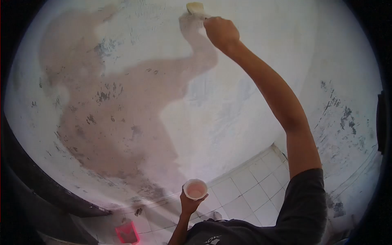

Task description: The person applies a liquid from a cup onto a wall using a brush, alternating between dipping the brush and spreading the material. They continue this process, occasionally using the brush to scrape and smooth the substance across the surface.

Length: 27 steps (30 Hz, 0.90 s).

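Note:
My right hand [222, 34] is raised high against the white wall [253, 106], its fingers closed around the handle of a paintbrush. The pale yellowish brush head [194, 8] lies at or close to the wall's surface, just left of the hand; most of the handle is hidden in my fist. Low in front of my body, my left hand [191, 205] wraps around a white cup [196, 189]. Inside the cup is something pale pink, perhaps liquid. My shadow falls over the left part of the wall.
Dark, peeling patches [347, 120] mark the wall on both sides. White floor tiles [241, 208] run along its base. A bright pink container [127, 233] sits on the floor at lower left. A dark curved object [53, 183] borders the left side.

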Each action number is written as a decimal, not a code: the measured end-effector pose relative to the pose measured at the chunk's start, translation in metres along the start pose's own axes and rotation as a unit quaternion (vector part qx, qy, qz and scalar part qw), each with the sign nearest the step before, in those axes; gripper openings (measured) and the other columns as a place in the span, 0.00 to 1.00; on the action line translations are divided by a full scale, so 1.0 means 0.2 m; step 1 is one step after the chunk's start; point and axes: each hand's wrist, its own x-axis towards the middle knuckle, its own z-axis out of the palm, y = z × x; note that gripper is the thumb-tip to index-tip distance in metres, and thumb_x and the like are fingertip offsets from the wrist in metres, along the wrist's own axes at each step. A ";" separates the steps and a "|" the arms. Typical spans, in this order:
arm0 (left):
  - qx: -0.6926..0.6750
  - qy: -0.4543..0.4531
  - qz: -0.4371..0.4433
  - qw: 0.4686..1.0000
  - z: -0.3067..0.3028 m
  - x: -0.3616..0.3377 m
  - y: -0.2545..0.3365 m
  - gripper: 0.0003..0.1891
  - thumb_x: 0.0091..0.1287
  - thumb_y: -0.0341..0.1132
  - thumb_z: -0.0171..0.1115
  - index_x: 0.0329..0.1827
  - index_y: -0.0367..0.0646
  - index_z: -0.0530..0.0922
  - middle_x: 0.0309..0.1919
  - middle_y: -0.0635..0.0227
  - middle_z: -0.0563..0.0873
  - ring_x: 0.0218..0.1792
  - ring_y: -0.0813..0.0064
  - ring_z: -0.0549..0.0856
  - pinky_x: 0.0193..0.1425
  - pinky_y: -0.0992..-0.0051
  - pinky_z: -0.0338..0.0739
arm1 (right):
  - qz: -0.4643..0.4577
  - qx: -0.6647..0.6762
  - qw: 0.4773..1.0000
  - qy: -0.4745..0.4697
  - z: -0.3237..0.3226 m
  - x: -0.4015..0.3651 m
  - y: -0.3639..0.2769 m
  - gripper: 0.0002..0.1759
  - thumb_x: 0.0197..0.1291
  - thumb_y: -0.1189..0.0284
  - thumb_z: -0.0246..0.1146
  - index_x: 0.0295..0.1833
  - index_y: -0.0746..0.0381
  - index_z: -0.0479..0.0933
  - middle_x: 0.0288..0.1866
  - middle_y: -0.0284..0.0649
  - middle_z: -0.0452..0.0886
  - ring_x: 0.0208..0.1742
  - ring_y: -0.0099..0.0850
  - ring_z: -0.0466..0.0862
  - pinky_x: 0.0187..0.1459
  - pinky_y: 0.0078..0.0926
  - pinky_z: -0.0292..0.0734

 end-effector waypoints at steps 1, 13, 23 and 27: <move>-0.002 0.007 0.007 1.000 0.00 0.00 -0.01 0.38 0.43 0.36 0.87 0.56 0.38 0.74 0.47 0.58 0.86 0.48 0.64 0.86 0.54 0.65 0.81 | -0.041 -0.032 0.999 -0.014 0.06 -0.04 -0.01 0.10 0.63 0.78 0.55 0.41 0.65 0.83 0.40 0.49 0.86 0.40 0.46 0.88 0.40 0.43 0.86; 0.001 -0.017 0.013 1.000 -0.02 -0.05 0.03 0.38 0.44 0.35 0.87 0.57 0.38 0.73 0.48 0.59 0.85 0.50 0.64 0.86 0.55 0.65 0.81 | -0.038 0.018 0.983 -0.181 0.13 -0.35 -0.05 0.07 0.58 0.79 0.59 0.38 0.66 0.83 0.40 0.51 0.85 0.46 0.43 0.88 0.40 0.38 0.86; 0.008 -0.015 0.017 1.000 -0.03 -0.16 0.00 0.38 0.43 0.39 0.87 0.56 0.37 0.74 0.46 0.57 0.87 0.48 0.61 0.88 0.52 0.64 0.83 | -0.024 -0.011 0.979 -0.204 -0.22 -0.06 0.09 0.15 0.58 0.78 0.56 0.51 0.65 0.79 0.50 0.50 0.85 0.50 0.51 0.85 0.47 0.47 0.81; -0.001 -0.011 0.015 1.000 -0.04 -0.18 -0.03 0.38 0.43 0.39 0.88 0.56 0.37 0.74 0.47 0.57 0.87 0.48 0.61 0.88 0.52 0.64 0.83 | 0.026 -0.011 0.985 -0.168 -0.22 0.16 0.05 0.17 0.61 0.78 0.55 0.54 0.59 0.82 0.52 0.47 0.86 0.53 0.46 0.87 0.49 0.44 0.84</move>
